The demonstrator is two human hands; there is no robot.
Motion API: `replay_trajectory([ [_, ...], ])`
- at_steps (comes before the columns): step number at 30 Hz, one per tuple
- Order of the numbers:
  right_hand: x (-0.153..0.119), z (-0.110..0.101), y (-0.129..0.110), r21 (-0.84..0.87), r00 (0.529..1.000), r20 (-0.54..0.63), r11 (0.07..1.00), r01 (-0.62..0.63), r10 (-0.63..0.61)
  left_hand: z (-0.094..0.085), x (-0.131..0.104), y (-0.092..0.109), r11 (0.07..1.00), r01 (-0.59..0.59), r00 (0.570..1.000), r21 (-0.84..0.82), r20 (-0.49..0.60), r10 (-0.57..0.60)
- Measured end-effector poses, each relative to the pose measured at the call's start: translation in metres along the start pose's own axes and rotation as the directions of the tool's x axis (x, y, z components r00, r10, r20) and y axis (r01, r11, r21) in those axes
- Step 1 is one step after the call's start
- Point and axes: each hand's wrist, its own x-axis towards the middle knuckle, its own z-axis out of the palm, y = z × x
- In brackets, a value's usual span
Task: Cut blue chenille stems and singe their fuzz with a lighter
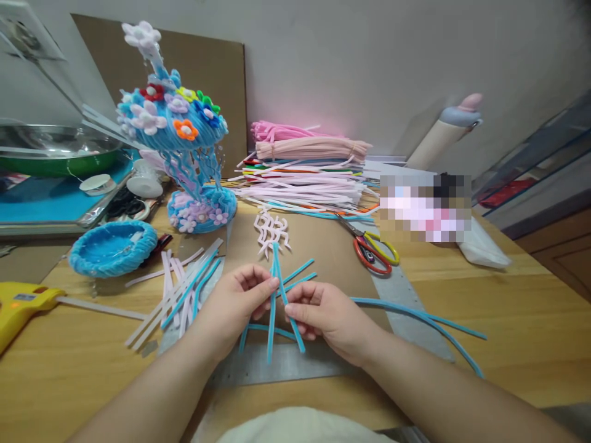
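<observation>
A blue pipe cleaner (276,261), bent into a narrow upside-down V, is held up between my two hands. My left hand (247,292) pinches it below the bend, around its left leg. Lower on the right leg, the fingers of my right hand (323,314) are closed. Other blue pipe cleaners (302,269) lie behind and beneath my hands on the cardboard sheet (323,240); longer blue strands (415,312) run off to the right. Just beyond the bend sit several curled pale pink pieces (270,229).
Red-and-yellow scissors (373,249) lie right of the cardboard. Bundled pipe cleaners (309,151) are stacked by the wall. A flower-covered blue jellyfish-like ornament (175,132) stands back left, near a blue fuzzy dish (113,246). A yellow glue gun (23,307) and glue sticks (173,295) lie left.
</observation>
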Motion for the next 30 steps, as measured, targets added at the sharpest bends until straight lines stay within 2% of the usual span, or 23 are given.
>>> replay_trajectory([
  [3, -0.003, 0.006, 0.002, 0.0, 0.999, 0.035, 1.0, -0.006, 0.006, 0.002, 0.0, -0.003, 0.996, 0.049, 0.998, -0.075, 0.033, -0.047],
  [6, -0.004, 0.01, 0.004, -0.006, 0.995, 0.096, 1.0, -0.021, 0.021, 0.003, 0.001, -0.005, 0.994, 0.057, 0.998, -0.096, 0.021, -0.055],
  [9, -0.003, 0.009, 0.004, 0.009, 0.994, 0.104, 0.999, -0.035, 0.034, 0.005, 0.0, -0.005, 0.996, -0.003, 1.0, -0.085, 0.008, 0.004],
  [12, 0.0, 0.001, -0.002, 0.09, 0.999, 0.041, 0.996, -0.01, 0.007, 0.005, -0.003, -0.005, 0.993, -0.102, 0.995, -0.058, 0.007, 0.103],
  [16, 0.001, -0.011, -0.012, 0.208, 0.998, -0.036, 0.977, 0.054, -0.047, 0.004, -0.012, -0.007, 0.99, -0.141, 0.971, 0.005, 0.197, 0.138],
  [18, 0.001, -0.014, -0.015, 0.234, 0.998, -0.049, 0.971, 0.055, -0.045, 0.004, -0.016, -0.008, 0.982, -0.18, 0.954, 0.057, 0.255, 0.16],
  [21, -0.001, -0.012, -0.014, 0.25, 0.997, -0.057, 0.966, 0.059, -0.046, 0.004, -0.019, -0.008, 0.938, -0.28, 0.938, 0.202, 0.265, 0.223],
  [25, -0.002, -0.01, -0.014, 0.24, 0.998, -0.043, 0.969, 0.057, -0.048, 0.001, -0.018, -0.009, 0.833, -0.409, 0.905, 0.373, 0.282, 0.318],
  [30, -0.003, -0.012, -0.013, 0.207, 0.997, -0.031, 0.976, 0.072, -0.067, -0.002, -0.018, -0.007, 0.759, -0.486, 0.869, 0.434, 0.331, 0.368],
])
